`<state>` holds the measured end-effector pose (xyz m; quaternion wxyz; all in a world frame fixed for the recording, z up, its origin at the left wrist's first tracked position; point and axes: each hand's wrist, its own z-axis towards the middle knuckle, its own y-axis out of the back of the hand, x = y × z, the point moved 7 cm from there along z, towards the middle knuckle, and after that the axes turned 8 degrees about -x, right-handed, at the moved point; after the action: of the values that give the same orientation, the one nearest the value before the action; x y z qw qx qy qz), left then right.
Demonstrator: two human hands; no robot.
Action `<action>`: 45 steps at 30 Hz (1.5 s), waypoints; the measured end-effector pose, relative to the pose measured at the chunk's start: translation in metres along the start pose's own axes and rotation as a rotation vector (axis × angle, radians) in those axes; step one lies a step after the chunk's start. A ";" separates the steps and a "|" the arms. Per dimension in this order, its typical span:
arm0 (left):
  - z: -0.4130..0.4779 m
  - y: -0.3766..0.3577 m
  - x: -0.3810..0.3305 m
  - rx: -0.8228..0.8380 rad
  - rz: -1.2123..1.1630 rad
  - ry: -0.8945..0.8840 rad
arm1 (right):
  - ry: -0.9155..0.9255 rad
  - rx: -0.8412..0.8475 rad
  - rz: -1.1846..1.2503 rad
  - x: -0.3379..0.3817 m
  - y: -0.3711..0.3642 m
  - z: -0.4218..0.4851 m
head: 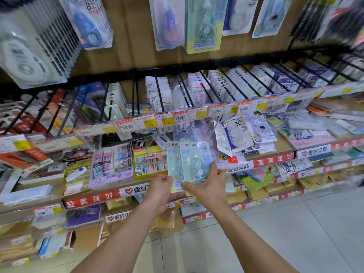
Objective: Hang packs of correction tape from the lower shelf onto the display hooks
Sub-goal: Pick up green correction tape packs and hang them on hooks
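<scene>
Two pale green packs of correction tape [190, 161] stand upright and overlapping in front of the lower shelf [273, 161]. My left hand [160, 191] grips the lower edge of the left pack. My right hand [208, 186] holds the right pack, thumb across its lower front and fingers along its right side. High above, a matching green pack [203, 26] hangs on the display hooks of the brown back panel, beside a purple one [169, 24]. More correction tape packs [239, 133] lie loose on the shelf to the right.
A rack of black wire dividers [197, 85] with orange price tags [137, 123] juts out between the lower shelf and the hanging packs. Eraser boxes [112, 160] fill the shelf at left. Grey tiled floor [295, 233] lies at lower right.
</scene>
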<state>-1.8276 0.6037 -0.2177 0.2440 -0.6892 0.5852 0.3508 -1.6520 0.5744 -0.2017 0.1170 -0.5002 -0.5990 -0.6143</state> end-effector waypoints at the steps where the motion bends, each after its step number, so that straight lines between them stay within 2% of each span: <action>1: -0.005 0.001 0.000 0.014 -0.020 0.009 | -0.008 -0.009 0.008 0.002 0.002 -0.002; 5: -0.023 0.004 0.000 0.070 -0.085 0.027 | -0.056 -0.048 0.129 0.010 0.018 -0.013; 10: -0.056 0.004 0.007 0.112 -0.166 0.108 | 0.016 -0.103 0.245 0.012 0.042 -0.029; 16: -0.080 -0.008 0.017 0.074 -0.204 0.122 | -0.075 0.015 0.555 0.002 0.041 -0.043; 22: -0.090 -0.021 0.031 -0.124 -0.233 0.104 | -0.056 0.276 0.518 -0.004 0.066 -0.027; 26: -0.111 -0.038 0.025 -0.175 -0.245 0.052 | 0.040 0.348 0.486 0.006 0.096 -0.009; 32: -0.129 -0.065 -0.001 -0.188 -0.228 -0.003 | 0.109 0.238 0.639 0.047 0.135 0.024; 37: -0.138 -0.072 -0.019 -0.168 -0.155 -0.069 | 0.167 0.262 0.713 0.082 0.156 0.032; 45: -0.151 -0.059 -0.050 -0.192 -0.189 -0.323 | 0.313 0.297 0.801 0.147 0.186 0.050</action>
<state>-1.7434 0.5340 -0.0881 0.3000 -0.6958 0.4350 0.4864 -1.5596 0.6364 0.0138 0.5049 -0.5714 -0.4149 -0.4963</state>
